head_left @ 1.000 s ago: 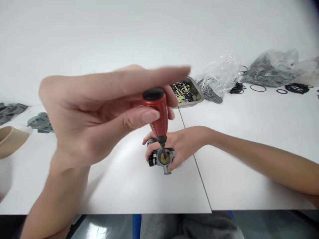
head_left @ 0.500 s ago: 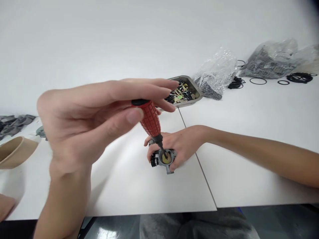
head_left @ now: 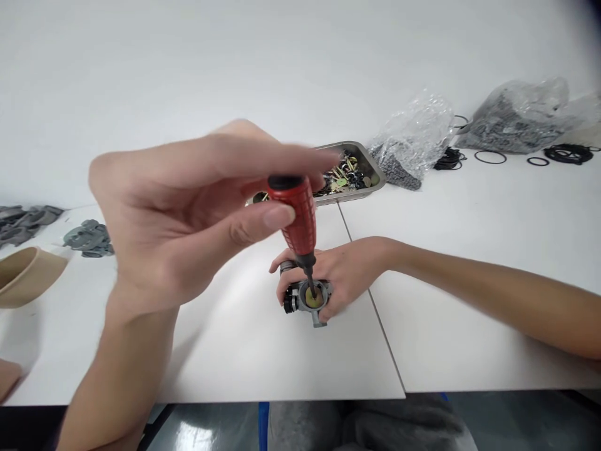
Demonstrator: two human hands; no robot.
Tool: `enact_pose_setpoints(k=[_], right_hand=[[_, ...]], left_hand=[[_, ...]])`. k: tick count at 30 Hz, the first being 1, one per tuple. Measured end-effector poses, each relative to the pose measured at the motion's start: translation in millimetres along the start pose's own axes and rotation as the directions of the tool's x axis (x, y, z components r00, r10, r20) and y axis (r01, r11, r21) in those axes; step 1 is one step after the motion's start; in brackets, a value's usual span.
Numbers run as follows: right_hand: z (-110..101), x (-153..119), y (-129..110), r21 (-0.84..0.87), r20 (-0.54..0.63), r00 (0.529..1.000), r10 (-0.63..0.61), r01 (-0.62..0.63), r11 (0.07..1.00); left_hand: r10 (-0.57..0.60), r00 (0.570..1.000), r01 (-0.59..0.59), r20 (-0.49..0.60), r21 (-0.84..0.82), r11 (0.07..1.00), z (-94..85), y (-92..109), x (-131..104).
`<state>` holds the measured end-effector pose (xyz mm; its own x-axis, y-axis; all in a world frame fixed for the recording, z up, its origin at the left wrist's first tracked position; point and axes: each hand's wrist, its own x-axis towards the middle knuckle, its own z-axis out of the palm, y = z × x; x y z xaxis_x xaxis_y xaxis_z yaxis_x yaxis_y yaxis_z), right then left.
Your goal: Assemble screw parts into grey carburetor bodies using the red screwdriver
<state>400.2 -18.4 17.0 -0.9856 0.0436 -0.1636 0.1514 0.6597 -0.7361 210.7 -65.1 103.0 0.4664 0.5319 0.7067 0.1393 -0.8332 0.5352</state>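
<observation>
My left hand point(head_left: 188, 213) holds a red screwdriver point(head_left: 300, 216) with a black end cap, the thumb on its near side and the fingers around and beyond the handle. The screwdriver leans slightly, and its tip meets a round brass-coloured disc point(head_left: 313, 297) inside the bore of a small grey metal part point(head_left: 320, 318). My right hand point(head_left: 340, 275) grips this metal part against the white table, fingers on its far and left sides and thumb on the near right. A black ridged knob point(head_left: 289, 302) sits at the part's left.
Behind stands a metal tray point(head_left: 370, 168) of small hardware. Plastic bags point(head_left: 417, 138) of grey pieces and black rings point(head_left: 490, 156) lie at the back right. At left are a beige roll point(head_left: 40, 279), grey-green parts point(head_left: 87, 238), darker parts point(head_left: 28, 222) and part of a person's hand point(head_left: 8, 378).
My left hand has shifted right, its fingers curling more around the handle, and the screwdriver stands more upright. My right hand and the metal part have hardly moved.
</observation>
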Motion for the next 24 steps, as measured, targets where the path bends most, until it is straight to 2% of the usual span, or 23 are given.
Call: enact_pose_setpoints(k=[2, 3, 5, 7, 9, 12, 17, 22, 24], right_hand=[[0, 0, 0, 0.003, 0.001, 1.000, 0.001, -0.001, 1.000], [0, 0, 0, 0.004, 0.000, 1.000, 0.000, 0.000, 1.000], [0, 1, 0, 0.007, 0.002, 1.000, 0.003, -0.003, 1.000], [1, 1, 0, -0.001, 0.004, 1.000, 0.013, -0.013, 1.000], [1, 1, 1, -0.014, 0.002, 1.000, 0.006, -0.006, 1.000], [2, 2, 3, -0.020, -0.011, 1.000, -0.022, 0.022, 1.000], [2, 2, 2, 0.002, -0.006, 1.000, -0.012, 0.012, 1.000], [0, 0, 1, 0.020, -0.009, 1.000, 0.014, -0.014, 1.000], [0, 0, 1, 0.026, -0.006, 1.000, -0.002, 0.003, 1.000]], left_hand=[[-0.047, 0.999, 0.047, 0.017, -0.006, 0.999, 0.5, 0, 1], [-0.035, 0.999, 0.035, 0.040, -0.010, 0.999, 0.5, 0, 2], [0.049, 0.996, -0.049, 0.071, -0.004, 0.999, -0.3, -1, 3], [0.113, 0.992, -0.113, 0.056, -0.006, 0.994, -1.6, -4, 4], [0.075, 0.997, -0.074, 0.026, -0.030, 0.997, -2.8, -5, 3], [0.005, 0.999, -0.001, 0.050, -0.069, 0.998, -3.5, -4, 2], [0.038, 0.999, -0.036, 0.039, -0.058, 0.998, -2.1, 5, 8], [-0.029, 0.993, 0.036, 0.119, -0.051, 0.998, 1.2, 15, 14], [0.019, 0.995, -0.014, 0.099, -0.052, 0.999, 1.0, 13, 14]])
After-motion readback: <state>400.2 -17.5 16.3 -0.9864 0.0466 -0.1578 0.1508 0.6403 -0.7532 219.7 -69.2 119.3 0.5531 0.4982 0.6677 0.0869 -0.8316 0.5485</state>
